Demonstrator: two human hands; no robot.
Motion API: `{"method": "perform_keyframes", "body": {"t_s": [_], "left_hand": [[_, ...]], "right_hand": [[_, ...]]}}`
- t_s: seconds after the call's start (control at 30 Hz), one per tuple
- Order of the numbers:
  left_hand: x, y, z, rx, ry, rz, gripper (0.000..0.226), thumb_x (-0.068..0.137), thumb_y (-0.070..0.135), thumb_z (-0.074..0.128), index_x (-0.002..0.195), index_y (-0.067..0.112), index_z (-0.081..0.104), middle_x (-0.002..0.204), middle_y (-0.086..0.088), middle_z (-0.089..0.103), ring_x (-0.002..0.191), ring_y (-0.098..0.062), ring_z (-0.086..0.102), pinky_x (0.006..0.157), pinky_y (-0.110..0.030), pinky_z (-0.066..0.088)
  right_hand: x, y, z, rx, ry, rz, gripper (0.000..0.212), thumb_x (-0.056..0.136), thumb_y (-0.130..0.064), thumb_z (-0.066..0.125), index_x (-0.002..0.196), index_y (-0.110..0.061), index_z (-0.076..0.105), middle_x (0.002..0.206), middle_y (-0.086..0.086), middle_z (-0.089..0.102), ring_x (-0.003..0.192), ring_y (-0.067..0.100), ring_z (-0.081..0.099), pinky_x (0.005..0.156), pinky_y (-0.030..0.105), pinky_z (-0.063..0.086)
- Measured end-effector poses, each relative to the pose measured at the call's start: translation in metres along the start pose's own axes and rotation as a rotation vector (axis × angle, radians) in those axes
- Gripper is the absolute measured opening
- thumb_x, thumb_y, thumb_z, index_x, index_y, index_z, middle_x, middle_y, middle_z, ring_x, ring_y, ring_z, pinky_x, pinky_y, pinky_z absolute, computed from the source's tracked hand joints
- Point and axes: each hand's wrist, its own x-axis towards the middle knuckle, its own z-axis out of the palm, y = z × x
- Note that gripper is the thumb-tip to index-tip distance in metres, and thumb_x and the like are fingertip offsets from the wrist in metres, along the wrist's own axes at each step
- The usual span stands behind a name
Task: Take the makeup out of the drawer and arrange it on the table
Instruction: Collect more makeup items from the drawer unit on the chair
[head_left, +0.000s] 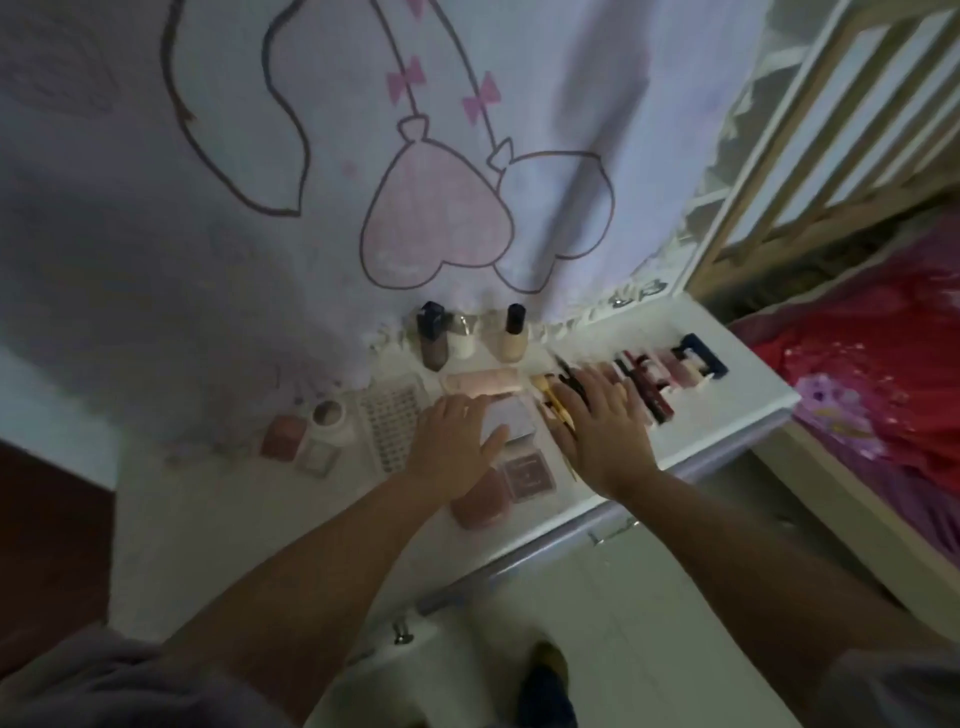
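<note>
Makeup lies spread over the white table top (218, 499). My left hand (454, 441) rests flat on a pale square compact (511, 421), thumb along its front edge. My right hand (605, 426) lies with straight fingers over a gold-handled tool (553, 408) and the near end of a row of lipsticks (657, 376). Three bottles (434, 338) stand at the back by the curtain. In front of my hands lie a dark red square palette (530, 475) and a pink compact (478, 501). At the left sit a sticker sheet (389, 426), a white jar (330, 418) and a pink box (283, 436).
A white curtain (363, 156) with drawn hearts hangs behind the table. Drawer fronts with metal handles (613, 532) sit below the table edge. A bed with red bedding (883, 364) and a wooden rail (831, 130) stands on the right. My foot (545, 675) shows on the floor.
</note>
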Motion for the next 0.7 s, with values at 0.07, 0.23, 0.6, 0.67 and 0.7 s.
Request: {"method": "perform_keyframes", "body": {"t_s": [0.07,0.23,0.6,0.67,0.7], "left_hand": [[-0.002,0.009,-0.011,0.023,0.085,0.105,0.057,0.095,0.053,0.031,0.142,0.02,0.034,0.142,-0.008,0.038,0.133,-0.026,0.03,0.112,-0.043,0.018],[-0.035,0.043,-0.02,0.038,0.228,0.348,0.062,0.091,0.058,0.038,0.136,0.017,0.048,0.136,-0.014,0.051,0.126,-0.028,0.047,0.105,-0.053,0.031],[-0.161,0.146,0.033,0.158,-0.169,0.882,0.075,0.082,0.068,-0.006,0.142,0.028,-0.027,0.158,-0.009,-0.006,0.146,-0.026,-0.007,0.113,-0.054,-0.005],[-0.196,0.172,0.041,0.13,-0.232,0.981,0.071,0.088,0.066,0.005,0.136,0.031,-0.034,0.158,-0.007,-0.01,0.145,-0.025,-0.009,0.116,-0.055,0.002],[-0.216,0.187,0.045,0.132,-0.255,1.039,0.071,0.089,0.065,0.007,0.134,0.032,-0.037,0.158,-0.007,-0.012,0.145,-0.024,-0.011,0.115,-0.056,0.003]], "right_hand": [[-0.021,-0.008,-0.009,-0.069,-0.039,0.19,0.065,0.092,-0.054,0.015,0.143,-0.02,0.036,0.152,0.01,0.03,0.143,0.027,0.021,0.113,0.058,0.009],[-0.101,-0.027,-0.007,-0.177,-0.162,0.565,0.066,0.084,-0.061,-0.012,0.142,-0.031,-0.021,0.158,0.002,-0.012,0.139,0.02,-0.026,0.108,0.056,-0.017],[-0.317,-0.095,-0.045,-0.111,-0.126,1.21,0.083,0.076,-0.066,-0.027,0.148,-0.031,-0.006,0.158,0.001,-0.01,0.14,0.019,-0.023,0.109,0.058,-0.019],[-0.371,-0.109,-0.055,-0.116,-0.138,1.315,0.083,0.072,-0.065,-0.032,0.146,-0.033,-0.016,0.157,0.0,-0.017,0.136,0.019,-0.029,0.11,0.057,-0.018],[-0.4,-0.117,-0.061,-0.118,-0.14,1.373,0.081,0.073,-0.065,-0.029,0.146,-0.033,-0.017,0.157,0.0,-0.018,0.136,0.019,-0.03,0.109,0.056,-0.02]]}}
